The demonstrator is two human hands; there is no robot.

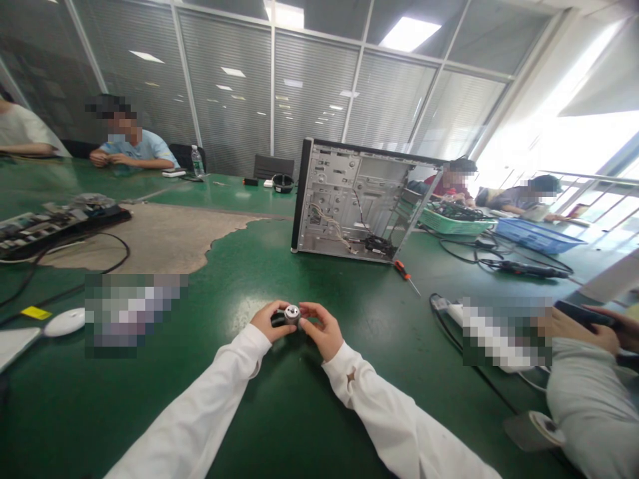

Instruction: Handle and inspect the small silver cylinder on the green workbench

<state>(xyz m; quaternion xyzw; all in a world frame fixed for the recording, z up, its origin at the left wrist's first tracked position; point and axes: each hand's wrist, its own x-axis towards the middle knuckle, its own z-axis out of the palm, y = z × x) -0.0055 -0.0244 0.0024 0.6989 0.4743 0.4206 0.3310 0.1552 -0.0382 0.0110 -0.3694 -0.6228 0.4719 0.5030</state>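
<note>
A wide green tabletop (279, 399) fills the lower view, with a worn patch of bare brown surface (164, 236) toward the left. Glass partitions with blinds close the room behind it, and bright daylight comes in at the right.

An open computer case (357, 199) stands upright on the tabletop, well beyond the hands, its side panel off and wiring showing inside. A screwdriver with an orange handle (403, 271) lies just beside its near right corner. A white mouse (64, 322) rests at the left, a power strip and dark cables (60, 223) farther back. A blue basket (536, 235) and a green basket (452, 225) sit at the far right. Other people sit around the tabletop; one person's hand (582, 327) in a grey sleeve shows at the right edge.

Both arms in white sleeves meet near the middle. The left hand (268, 320) and right hand (319, 327) together pinch a small round metal part with a dark body (290, 314), fingers (305, 309) curled closed around it from either side, low over the tabletop.
</note>
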